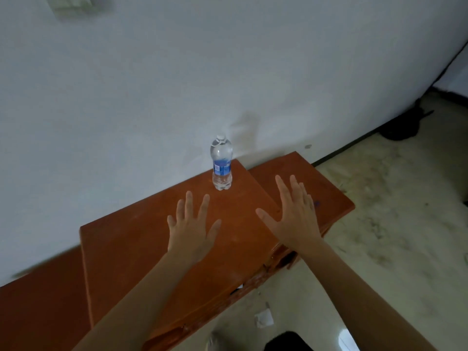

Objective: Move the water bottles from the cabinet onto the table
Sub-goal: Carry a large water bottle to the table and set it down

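Both hands, left hand (192,225) and right hand (295,214), are hovering with fingers spread wide, empty; the water bottle (221,163) is standing upright at 12 o'clock on the tabletop (141,249); next grasp should wrap its labelled middle.

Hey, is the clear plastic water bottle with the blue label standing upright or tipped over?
Upright: the clear plastic water bottle with the blue label stands base down on the orange-brown wooden top, white cap up, untouched by either hand.
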